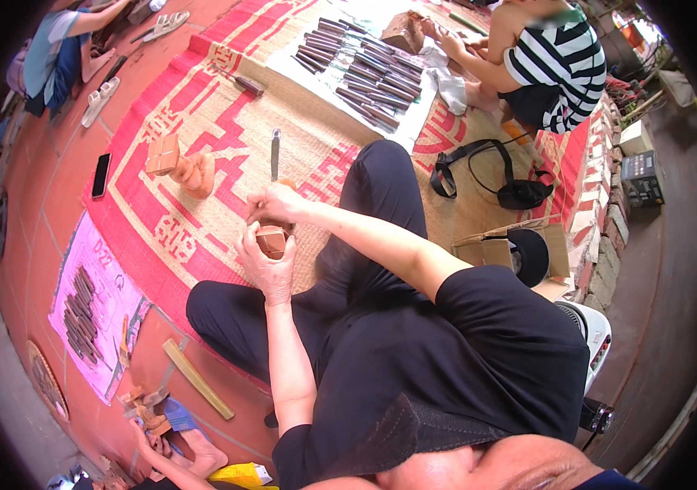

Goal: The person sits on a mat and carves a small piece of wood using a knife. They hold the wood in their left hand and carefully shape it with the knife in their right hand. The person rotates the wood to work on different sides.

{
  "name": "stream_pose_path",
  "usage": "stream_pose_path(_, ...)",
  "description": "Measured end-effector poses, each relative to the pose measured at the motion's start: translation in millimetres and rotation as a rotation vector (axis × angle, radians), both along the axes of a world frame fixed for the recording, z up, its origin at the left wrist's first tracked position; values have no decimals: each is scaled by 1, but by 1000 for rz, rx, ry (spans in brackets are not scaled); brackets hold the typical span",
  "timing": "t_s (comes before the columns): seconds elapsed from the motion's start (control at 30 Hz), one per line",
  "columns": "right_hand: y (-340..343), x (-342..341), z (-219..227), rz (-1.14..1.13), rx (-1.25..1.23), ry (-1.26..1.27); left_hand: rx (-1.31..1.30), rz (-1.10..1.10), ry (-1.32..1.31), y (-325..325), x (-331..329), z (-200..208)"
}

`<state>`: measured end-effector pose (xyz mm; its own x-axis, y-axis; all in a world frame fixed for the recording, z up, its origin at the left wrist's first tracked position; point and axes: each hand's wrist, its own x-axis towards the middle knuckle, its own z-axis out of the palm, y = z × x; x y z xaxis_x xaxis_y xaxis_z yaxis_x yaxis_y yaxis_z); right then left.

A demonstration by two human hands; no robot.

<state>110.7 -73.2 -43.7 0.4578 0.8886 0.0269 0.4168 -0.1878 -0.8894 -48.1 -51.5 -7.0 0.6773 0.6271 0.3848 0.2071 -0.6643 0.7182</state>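
farthest left of the hands, a pink sheet [120,273] lies on the tiled floor [30,245] with a row of dark slim tools [80,317] on it. nearer in, a black phone [102,175] rests at the edge of the red and straw-coloured mat [230,265]. between phone and hands stands a carved wooden figure [195,173] with a blocky top. the left hand [268,263] is wrapped around a small faceted wooden piece [272,240]. the right hand [279,204] is curled close above it, so the two hands are together at the piece; i cannot tell what the right one grips. just beyond it lies a flat metal blade [276,155]. farther ahead and right, many dark-handled tools [381,77] cover a white cloth [303,77]. well right of the hands are a strapped black pouch [524,194] and an open cardboard box [559,257].
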Motion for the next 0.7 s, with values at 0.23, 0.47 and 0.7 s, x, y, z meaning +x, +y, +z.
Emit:
stream_pose_path(0.23, 1, 18, -12, -216, 39, -191, 32, -19, -7, -1, 0, 1)
stream_pose_path(0.47, 5, 12, -8, -114, -72, -56, 0, -12, 24, -1, -2, 1)
stream_pose_path(0.7, 5, 0, 4, -98, 7, -131, 25, 8, 26, -2, -10, 1)
